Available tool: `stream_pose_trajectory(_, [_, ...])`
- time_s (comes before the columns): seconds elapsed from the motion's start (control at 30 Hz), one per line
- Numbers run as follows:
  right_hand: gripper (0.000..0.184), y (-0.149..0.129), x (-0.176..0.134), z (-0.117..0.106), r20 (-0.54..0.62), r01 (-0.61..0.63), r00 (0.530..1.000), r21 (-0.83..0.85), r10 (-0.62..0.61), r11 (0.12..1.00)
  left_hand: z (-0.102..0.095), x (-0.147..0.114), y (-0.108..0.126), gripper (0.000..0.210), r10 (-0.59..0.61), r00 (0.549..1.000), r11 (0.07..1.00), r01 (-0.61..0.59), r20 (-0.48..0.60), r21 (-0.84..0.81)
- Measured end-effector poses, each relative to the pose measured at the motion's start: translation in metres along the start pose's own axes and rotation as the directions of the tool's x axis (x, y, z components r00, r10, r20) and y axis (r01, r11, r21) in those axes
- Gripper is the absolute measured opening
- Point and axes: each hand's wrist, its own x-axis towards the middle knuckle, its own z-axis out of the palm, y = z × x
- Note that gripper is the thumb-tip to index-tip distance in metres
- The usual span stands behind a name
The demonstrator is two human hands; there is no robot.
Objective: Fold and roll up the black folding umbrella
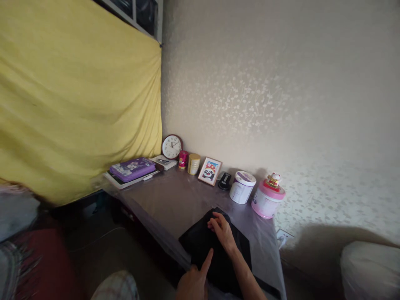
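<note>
A black, fabric-like item (200, 237) lies flat across the front part of the table, folded or layered at its far edge. My left hand (192, 283) is at its near edge, thumb stretched over the black surface and the other fingers bent; their tips are hidden. Over the far half of the item is my right hand (221, 231), its fingers curled inward. Whatever those fingers may hold is too small or too covered to make out. My right forearm crosses the item and hides part of it.
Along the wall stand a round clock (172, 146), a pink can (183, 159), a yellow tin (193, 164), a panda picture frame (210, 171), a black gadget (224, 181), a white tub (242, 187) and a pink tub (268, 201). A purple case (132, 168) lies at the left.
</note>
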Motion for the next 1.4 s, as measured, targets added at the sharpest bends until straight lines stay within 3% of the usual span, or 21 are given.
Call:
stream_pose_trajectory(0.17, [0.02, -0.01, -0.036, -0.018, 0.154, 0.384, 0.923, -0.276, -0.353, 0.881, 0.003, 0.0, -0.002, 0.07, -0.018, 1.0, 0.998, 0.017, -0.019, -0.06])
stream_pose_trajectory(0.3, [0.023, 0.001, -0.039, -0.026, 0.279, 0.522, 0.852, -0.391, -0.443, 0.758, 0.002, -0.001, -0.001, 0.072, -0.041, 0.999, 0.993, 0.037, -0.028, -0.108])
stream_pose_trajectory(0.4, [0.027, 0.017, -0.021, -0.03, 0.334, 0.548, 0.836, -0.47, -0.436, 0.692, -0.003, -0.002, 0.002, 0.071, -0.067, 0.998, 0.992, 0.066, 0.0, -0.111])
stream_pose_trajectory(0.5, [0.029, 0.033, 0.005, -0.034, 0.327, 0.527, 0.85, -0.541, -0.413, 0.656, -0.005, -0.002, 0.003, 0.07, -0.083, 0.996, 0.989, 0.085, 0.024, -0.12])
stream_pose_trajectory(0.67, [0.031, 0.04, 0.038, -0.045, 0.207, 0.386, 0.916, -0.692, -0.344, 0.611, 0.002, 0.003, -0.001, 0.073, -0.068, 0.998, 0.986, 0.066, -0.002, -0.151])
stream_pose_trajectory(0.77, [0.032, 0.027, 0.035, -0.045, 0.14, 0.364, 0.908, -0.731, -0.394, 0.577, 0.006, 0.005, -0.003, 0.073, -0.072, 0.997, 0.983, 0.071, 0.002, -0.169])
stream_pose_trajectory(0.9, [0.03, 0.012, 0.014, -0.033, 0.382, 0.572, 0.819, -0.592, -0.428, 0.567, 0.005, 0.006, -0.003, 0.074, -0.094, 0.995, 0.981, 0.099, 0.035, -0.165])
stream_pose_trajectory(0.97, [0.03, 0.014, 0.011, -0.027, 0.45, 0.595, 0.804, -0.582, -0.39, 0.555, 0.004, 0.005, -0.002, 0.074, -0.106, 0.994, 0.981, 0.111, 0.038, -0.161])
stream_pose_trajectory(1.03, [0.031, 0.021, 0.016, -0.027, 0.393, 0.548, 0.836, -0.649, -0.383, 0.529, 0.003, 0.005, -0.001, 0.074, -0.105, 0.994, 0.981, 0.108, 0.027, -0.159])
stream_pose_trajectory(1.17, [0.036, 0.039, 0.035, -0.043, 0.122, 0.358, 0.894, -0.774, -0.431, 0.522, 0.002, 0.004, -0.001, 0.074, -0.107, 0.994, 0.98, 0.108, 0.017, -0.169])
stream_pose_trajectory(1.27, [0.042, 0.05, 0.037, -0.069, -0.023, 0.257, 0.909, -0.755, -0.416, 0.603, 0.003, 0.004, -0.002, 0.073, -0.1, 0.995, 0.979, 0.101, 0.017, -0.176])
stream_pose_trajectory(1.4, [0.045, 0.062, 0.014, -0.108, -0.208, 0.073, 0.931, -0.7, -0.301, 0.711, 0.006, 0.003, -0.002, 0.071, -0.092, 0.996, 0.981, 0.091, 0.0, -0.173])
